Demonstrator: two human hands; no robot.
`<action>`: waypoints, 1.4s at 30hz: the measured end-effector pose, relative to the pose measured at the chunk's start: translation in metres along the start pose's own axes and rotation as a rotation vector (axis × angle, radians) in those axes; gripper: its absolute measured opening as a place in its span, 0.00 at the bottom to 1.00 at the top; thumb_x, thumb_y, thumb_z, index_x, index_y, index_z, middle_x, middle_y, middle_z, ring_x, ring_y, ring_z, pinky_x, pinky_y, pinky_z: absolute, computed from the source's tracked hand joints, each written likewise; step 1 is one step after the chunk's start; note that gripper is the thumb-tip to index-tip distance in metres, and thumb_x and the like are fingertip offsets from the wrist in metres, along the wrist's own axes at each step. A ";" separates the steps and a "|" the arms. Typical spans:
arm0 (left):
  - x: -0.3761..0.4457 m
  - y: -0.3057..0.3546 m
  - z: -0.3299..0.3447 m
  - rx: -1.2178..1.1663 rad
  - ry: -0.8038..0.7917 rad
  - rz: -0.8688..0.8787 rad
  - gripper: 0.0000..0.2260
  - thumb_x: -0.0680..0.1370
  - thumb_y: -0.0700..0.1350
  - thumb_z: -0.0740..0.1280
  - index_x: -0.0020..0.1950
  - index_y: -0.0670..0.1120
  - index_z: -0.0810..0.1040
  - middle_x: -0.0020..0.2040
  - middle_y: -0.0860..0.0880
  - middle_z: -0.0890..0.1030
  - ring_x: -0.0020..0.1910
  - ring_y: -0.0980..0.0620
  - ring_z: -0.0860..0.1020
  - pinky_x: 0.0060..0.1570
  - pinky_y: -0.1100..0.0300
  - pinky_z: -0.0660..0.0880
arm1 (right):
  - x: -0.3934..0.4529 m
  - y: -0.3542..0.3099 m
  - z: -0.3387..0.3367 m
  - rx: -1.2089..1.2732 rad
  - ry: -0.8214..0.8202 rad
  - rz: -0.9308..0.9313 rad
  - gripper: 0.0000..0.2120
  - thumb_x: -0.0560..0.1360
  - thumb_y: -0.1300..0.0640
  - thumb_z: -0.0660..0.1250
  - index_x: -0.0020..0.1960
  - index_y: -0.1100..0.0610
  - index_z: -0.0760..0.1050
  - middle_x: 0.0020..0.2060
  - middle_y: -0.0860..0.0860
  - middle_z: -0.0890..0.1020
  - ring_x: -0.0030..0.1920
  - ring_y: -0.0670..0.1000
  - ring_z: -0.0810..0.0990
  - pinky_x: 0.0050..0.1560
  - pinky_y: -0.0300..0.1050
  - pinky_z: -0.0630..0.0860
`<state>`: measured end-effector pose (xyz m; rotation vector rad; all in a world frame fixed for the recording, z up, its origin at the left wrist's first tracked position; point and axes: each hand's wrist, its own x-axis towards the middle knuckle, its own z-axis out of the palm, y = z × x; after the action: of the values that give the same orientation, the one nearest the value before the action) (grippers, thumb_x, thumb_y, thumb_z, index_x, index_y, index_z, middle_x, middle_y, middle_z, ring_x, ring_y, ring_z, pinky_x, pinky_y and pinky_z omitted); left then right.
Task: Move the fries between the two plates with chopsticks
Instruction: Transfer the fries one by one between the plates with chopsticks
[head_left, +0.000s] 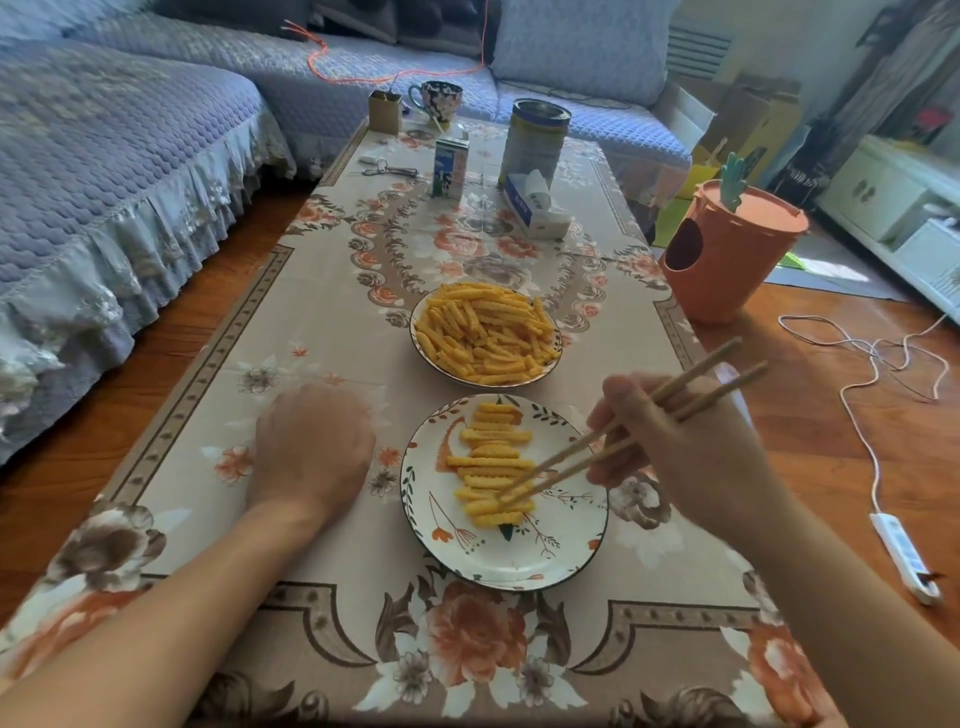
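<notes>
- Here, the right hand (696, 441) grips a pair of chopsticks (623, 441), fingers curled round the shafts; the tips are close together and reach down onto the lowest fries of the near row.
- The near plate (550, 551), white with a leaf pattern, holds fries (491, 462) laid crosswise in a neat column.
- The far plate (441, 358), just beyond it, carries a loose heap of fries (485, 332).
- The left hand (311, 447) rests on the worktop (208, 426) left of the near plate, knuckles up, fingers tucked under, holding nothing visible.
- Farther along the worktop stand a milk carton (451, 167), a tall tin (535, 143), a tissue pack (535, 205) and a mug (439, 101).
- An orange bin (727, 254) stands on the floor to the right.
</notes>
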<state>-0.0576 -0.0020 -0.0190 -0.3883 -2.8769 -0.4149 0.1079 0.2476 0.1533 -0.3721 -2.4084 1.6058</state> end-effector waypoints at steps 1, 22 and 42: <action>0.000 0.000 0.000 0.002 0.001 -0.001 0.12 0.79 0.54 0.62 0.58 0.50 0.77 0.59 0.44 0.76 0.59 0.41 0.71 0.61 0.44 0.69 | -0.012 0.005 0.004 -0.045 0.008 -0.010 0.18 0.77 0.49 0.64 0.41 0.63 0.81 0.29 0.58 0.83 0.28 0.54 0.85 0.28 0.39 0.80; -0.001 0.002 -0.001 0.000 -0.004 -0.004 0.14 0.79 0.53 0.62 0.60 0.48 0.77 0.60 0.42 0.76 0.59 0.40 0.71 0.61 0.43 0.69 | -0.046 0.011 -0.003 -0.127 0.098 -0.179 0.10 0.72 0.50 0.70 0.38 0.57 0.82 0.27 0.50 0.83 0.25 0.46 0.83 0.29 0.37 0.78; 0.000 -0.001 0.002 -0.004 0.023 0.007 0.15 0.77 0.56 0.56 0.57 0.52 0.77 0.57 0.47 0.76 0.58 0.43 0.71 0.59 0.45 0.70 | 0.114 0.033 0.020 -0.161 0.178 -0.132 0.13 0.82 0.51 0.67 0.45 0.58 0.83 0.32 0.55 0.85 0.31 0.52 0.86 0.35 0.45 0.85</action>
<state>-0.0585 -0.0023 -0.0212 -0.3923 -2.8520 -0.4214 -0.0029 0.2794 0.1204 -0.3592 -2.3783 1.2717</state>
